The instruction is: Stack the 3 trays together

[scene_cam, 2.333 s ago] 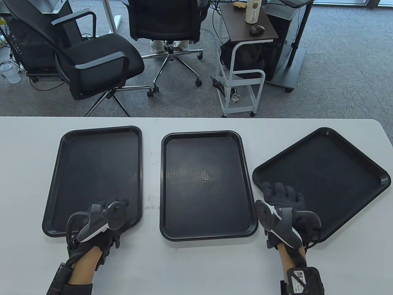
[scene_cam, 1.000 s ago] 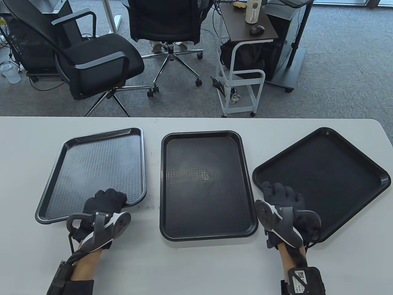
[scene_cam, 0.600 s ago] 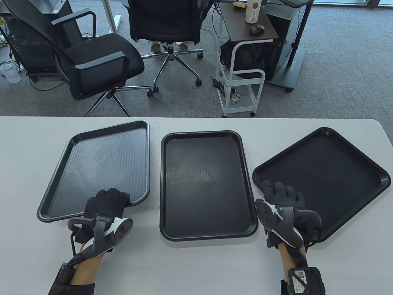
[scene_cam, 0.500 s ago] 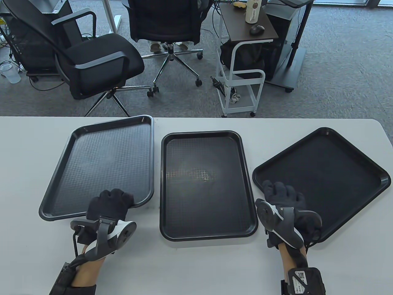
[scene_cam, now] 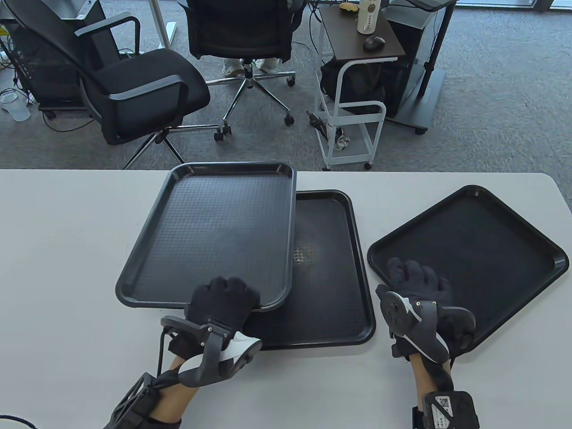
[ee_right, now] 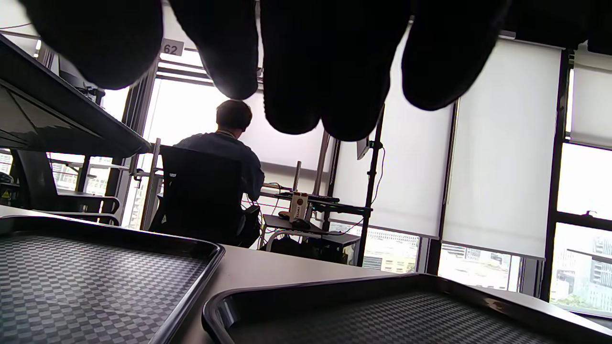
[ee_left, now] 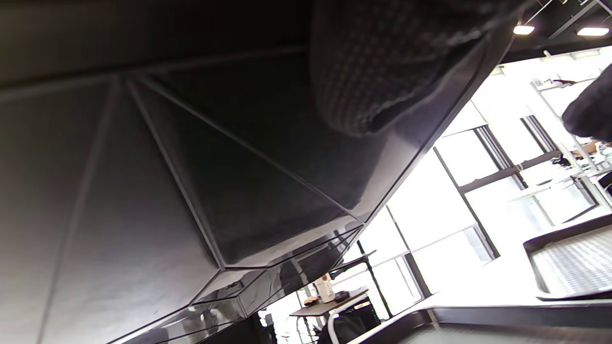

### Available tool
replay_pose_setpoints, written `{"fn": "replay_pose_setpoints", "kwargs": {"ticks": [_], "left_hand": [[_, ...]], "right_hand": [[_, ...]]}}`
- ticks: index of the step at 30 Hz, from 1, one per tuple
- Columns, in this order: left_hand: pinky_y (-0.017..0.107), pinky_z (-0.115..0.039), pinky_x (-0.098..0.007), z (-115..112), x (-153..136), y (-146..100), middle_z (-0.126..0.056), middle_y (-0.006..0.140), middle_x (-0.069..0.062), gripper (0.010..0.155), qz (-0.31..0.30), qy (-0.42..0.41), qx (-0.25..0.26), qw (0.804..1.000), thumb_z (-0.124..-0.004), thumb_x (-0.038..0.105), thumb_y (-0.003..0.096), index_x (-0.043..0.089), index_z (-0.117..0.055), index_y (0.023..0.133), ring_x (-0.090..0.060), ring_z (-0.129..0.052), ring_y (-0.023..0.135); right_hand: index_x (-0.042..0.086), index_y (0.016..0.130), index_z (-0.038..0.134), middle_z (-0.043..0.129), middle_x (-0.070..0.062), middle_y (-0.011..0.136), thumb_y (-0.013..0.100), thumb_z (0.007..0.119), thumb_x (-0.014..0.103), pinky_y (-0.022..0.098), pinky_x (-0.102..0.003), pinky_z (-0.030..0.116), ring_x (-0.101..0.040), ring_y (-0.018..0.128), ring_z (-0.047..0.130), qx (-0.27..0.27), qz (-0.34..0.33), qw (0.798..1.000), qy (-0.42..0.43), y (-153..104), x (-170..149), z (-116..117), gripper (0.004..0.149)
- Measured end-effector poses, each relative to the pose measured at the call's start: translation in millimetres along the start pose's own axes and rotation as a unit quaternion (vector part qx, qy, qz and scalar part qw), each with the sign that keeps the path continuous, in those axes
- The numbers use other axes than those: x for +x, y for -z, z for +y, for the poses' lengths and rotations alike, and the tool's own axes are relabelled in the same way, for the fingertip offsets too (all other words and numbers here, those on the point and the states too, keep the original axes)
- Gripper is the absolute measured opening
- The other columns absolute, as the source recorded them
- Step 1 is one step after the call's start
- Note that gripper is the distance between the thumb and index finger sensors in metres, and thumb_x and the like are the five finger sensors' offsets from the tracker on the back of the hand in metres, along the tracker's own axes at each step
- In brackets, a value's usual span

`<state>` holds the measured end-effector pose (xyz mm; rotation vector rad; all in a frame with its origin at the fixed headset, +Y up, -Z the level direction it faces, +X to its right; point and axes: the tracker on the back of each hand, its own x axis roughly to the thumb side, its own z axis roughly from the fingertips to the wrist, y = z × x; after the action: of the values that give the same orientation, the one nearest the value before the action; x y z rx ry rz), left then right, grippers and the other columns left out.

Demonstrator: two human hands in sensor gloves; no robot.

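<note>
Three black plastic trays are on a white table [scene_cam: 53,250]. My left hand [scene_cam: 225,297] grips the near right corner of the left tray [scene_cam: 214,232] and holds it lifted above the table, overlapping the left part of the middle tray [scene_cam: 333,277]. The left wrist view shows the lifted tray's underside [ee_left: 191,167] with my fingers [ee_left: 377,71] pressed against it. The right tray [scene_cam: 473,259] lies flat, turned at an angle. My right hand [scene_cam: 418,279] is over its near left corner. In the right wrist view the fingers [ee_right: 296,71] hang spread above the right tray [ee_right: 382,310], apart from it.
The middle tray [ee_right: 95,277] lies flat, close to the right tray's left corner. Beyond the table's far edge are office chairs [scene_cam: 143,85] and a small white cart [scene_cam: 353,116]. A person sits at a desk in the background [ee_right: 224,143].
My left hand has lifted the left tray off the table and carried it right, so it now overlaps the middle tray. My right hand shifted slightly on the right tray's corner.
</note>
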<state>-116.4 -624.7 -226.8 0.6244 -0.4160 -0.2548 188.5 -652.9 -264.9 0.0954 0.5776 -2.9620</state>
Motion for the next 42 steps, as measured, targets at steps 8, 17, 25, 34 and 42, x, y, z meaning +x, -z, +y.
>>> {"fn": "replay_pose_setpoints", "kwargs": {"ticks": [8, 17, 25, 34, 42], "left_hand": [[0.039, -0.088, -0.039, -7, 71, 28, -0.09, 0.06, 0.011, 0.039, -0.022, -0.01, -0.026, 0.999, -0.098, 0.026, 0.0363, 0.04, -0.078, 0.066, -0.016, -0.092, 0.041], [0.039, -0.088, -0.039, -31, 115, 33, -0.091, 0.061, 0.011, 0.04, -0.041, 0.001, -0.079, 0.996, -0.099, 0.025, 0.0364, 0.04, -0.078, 0.067, -0.016, -0.092, 0.041], [0.04, -0.092, -0.036, -47, 131, 26, -0.094, 0.068, 0.012, 0.042, -0.074, -0.004, -0.132, 0.989, -0.098, 0.037, 0.0374, 0.041, -0.078, 0.074, -0.014, -0.099, 0.044], [0.037, -0.095, -0.037, -60, 140, 21, -0.102, 0.072, 0.01, 0.045, -0.09, -0.057, -0.193, 0.975, -0.097, 0.049, 0.0354, 0.039, -0.088, 0.079, -0.017, -0.109, 0.047], [0.052, -0.092, -0.043, -68, 147, 17, -0.097, 0.085, 0.005, 0.055, -0.119, -0.086, -0.243, 0.959, -0.095, 0.04, 0.0376, 0.036, -0.083, 0.091, -0.022, -0.107, 0.065]], "right_hand": [[0.035, 0.096, 0.069, 0.087, -0.004, 0.099, 0.04, 0.075, 0.06, 0.059, -0.056, 0.076, -0.032, 0.085, 0.092, 0.005, 0.007, 1.0, 0.001, 0, -5, 1, 0.061], [0.035, 0.096, 0.069, 0.087, -0.004, 0.098, 0.04, 0.075, 0.06, 0.059, -0.056, 0.076, -0.032, 0.085, 0.092, 0.005, 0.017, 1.0, 0.009, 1, -10, 0, 0.061], [0.035, 0.096, 0.069, 0.087, -0.004, 0.098, 0.041, 0.075, 0.06, 0.059, -0.056, 0.077, -0.032, 0.085, 0.092, 0.014, 0.017, 1.0, 0.007, 1, -11, 2, 0.061], [0.035, 0.096, 0.069, 0.088, -0.004, 0.098, 0.041, 0.075, 0.061, 0.059, -0.056, 0.077, -0.032, 0.084, 0.093, 0.027, 0.015, 1.0, 0.0, 0, -9, 4, 0.061], [0.035, 0.096, 0.069, 0.088, -0.004, 0.098, 0.041, 0.075, 0.06, 0.059, -0.056, 0.077, -0.032, 0.084, 0.093, 0.037, 0.012, 0.999, -0.001, 0, -7, 3, 0.061]]}}
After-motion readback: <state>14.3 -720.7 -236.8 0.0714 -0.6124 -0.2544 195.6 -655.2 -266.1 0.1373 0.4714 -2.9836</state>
